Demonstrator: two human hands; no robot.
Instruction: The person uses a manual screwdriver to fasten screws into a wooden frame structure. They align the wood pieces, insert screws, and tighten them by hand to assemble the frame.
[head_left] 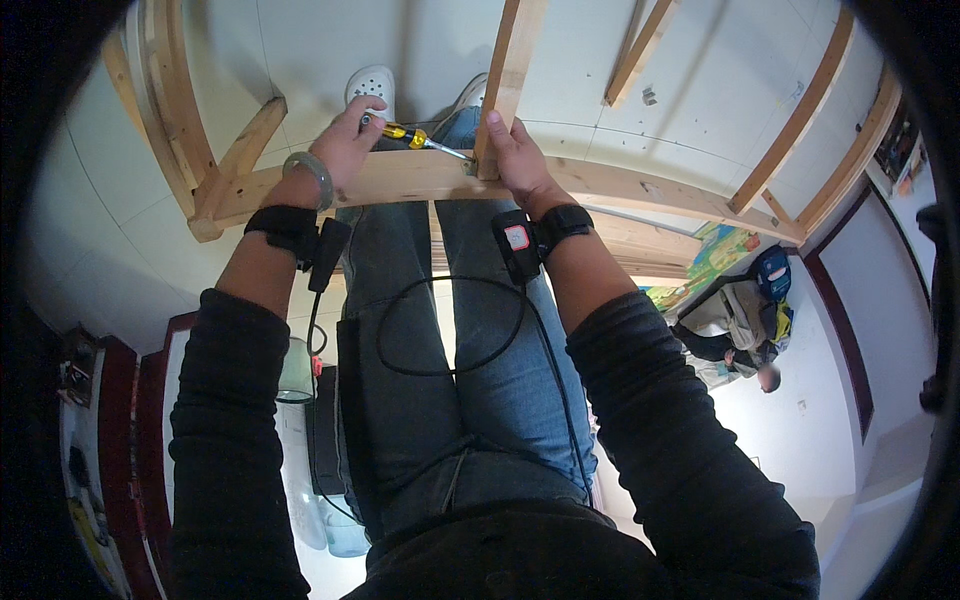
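My left hand (347, 143) is closed around the yellow and black handle of a screwdriver (415, 137). Its shaft points right, with the tip at the joint where an upright wooden post (507, 70) meets a horizontal wooden rail (400, 180). My right hand (512, 155) grips the base of that post at the joint and holds it against the rail. Both wrists wear black straps, and a black cable loops between them over my jeans.
The wooden frame (790, 140) has more slats to the right and a leg (170, 110) at the left. A white clog (371, 83) is on the pale tiled floor. Another person (735, 345) crouches at the right. Plastic bottles (300, 440) stand lower left.
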